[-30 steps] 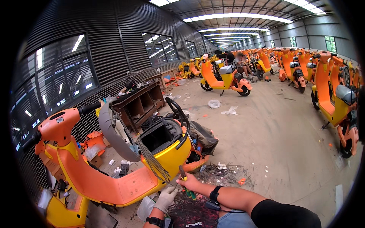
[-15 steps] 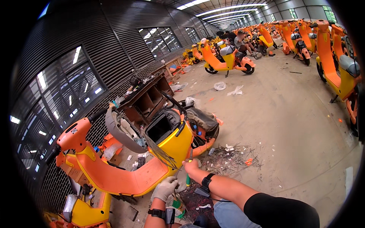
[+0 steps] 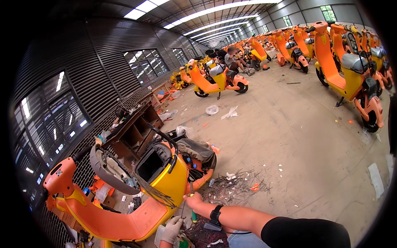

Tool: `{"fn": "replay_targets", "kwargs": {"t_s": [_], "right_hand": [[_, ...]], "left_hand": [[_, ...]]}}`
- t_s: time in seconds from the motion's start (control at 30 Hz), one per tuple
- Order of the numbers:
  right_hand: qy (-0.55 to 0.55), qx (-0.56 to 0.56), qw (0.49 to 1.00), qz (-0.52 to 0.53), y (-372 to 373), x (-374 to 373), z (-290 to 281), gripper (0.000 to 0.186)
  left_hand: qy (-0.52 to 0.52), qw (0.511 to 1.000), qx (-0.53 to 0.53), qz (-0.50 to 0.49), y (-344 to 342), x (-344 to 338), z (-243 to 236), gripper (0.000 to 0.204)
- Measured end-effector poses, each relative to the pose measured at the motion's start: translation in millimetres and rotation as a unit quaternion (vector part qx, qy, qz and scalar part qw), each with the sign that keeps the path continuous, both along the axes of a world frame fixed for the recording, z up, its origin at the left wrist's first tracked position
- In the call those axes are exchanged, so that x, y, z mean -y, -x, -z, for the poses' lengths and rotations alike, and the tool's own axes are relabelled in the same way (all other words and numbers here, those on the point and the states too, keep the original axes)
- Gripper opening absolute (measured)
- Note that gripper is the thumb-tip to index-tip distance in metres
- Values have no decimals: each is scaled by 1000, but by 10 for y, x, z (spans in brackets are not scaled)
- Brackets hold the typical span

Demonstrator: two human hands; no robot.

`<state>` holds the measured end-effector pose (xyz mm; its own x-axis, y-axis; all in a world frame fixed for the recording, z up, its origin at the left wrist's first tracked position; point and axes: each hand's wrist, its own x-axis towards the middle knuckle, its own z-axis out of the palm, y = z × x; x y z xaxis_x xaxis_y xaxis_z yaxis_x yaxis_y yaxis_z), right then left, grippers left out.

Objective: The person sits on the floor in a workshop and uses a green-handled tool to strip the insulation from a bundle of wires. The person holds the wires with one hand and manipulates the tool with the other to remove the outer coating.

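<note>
An orange and yellow scooter stands before me, its grey seat tipped up and its black storage bin exposed. At its yellow side panel, my right hand is closed round a hand tool with a green handle; the tool's exact kind is unclear. My left hand, in a pale glove, is lower and to the left, its fingers closed. A thin strip rises from its fingertips, too small to name. A bundle of thin grey strips hangs over the scooter's side.
Cut grey strips and scraps litter the floor beside the scooter's rear. A brown cabinet stands behind it along the wall. Farther off are another scooter, a seated person and rows of scooters on the right.
The view has swung to the right and upward, so the scooter and both hands sit farther left and lower. My right hand still holds the green-handled tool by the panel.
</note>
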<state>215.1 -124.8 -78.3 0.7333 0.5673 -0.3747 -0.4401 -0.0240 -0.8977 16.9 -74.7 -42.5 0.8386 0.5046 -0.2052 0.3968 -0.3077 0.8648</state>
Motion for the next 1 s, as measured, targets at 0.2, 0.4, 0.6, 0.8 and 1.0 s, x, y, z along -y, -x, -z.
{"fn": "replay_targets", "kwargs": {"t_s": [0.2,0.4,0.6,0.8,1.0], "right_hand": [[-99,-8,994,-54,51,220,-216,25],[-116,-90,988,-47,-173,303,-203,23],[-149,-92,985,-15,-493,135,50,22],[-122,-21,992,5,-592,25,98,20],[6,60,985,-162,-546,123,38,19]], "left_hand": [[44,997,9,62,-205,-86,-430,28],[92,992,57,65,-552,-29,-428,27],[187,978,67,72,-830,-230,-156,29],[83,996,43,7,-798,-579,-76,27],[87,980,132,-120,-795,-812,166,26]]}}
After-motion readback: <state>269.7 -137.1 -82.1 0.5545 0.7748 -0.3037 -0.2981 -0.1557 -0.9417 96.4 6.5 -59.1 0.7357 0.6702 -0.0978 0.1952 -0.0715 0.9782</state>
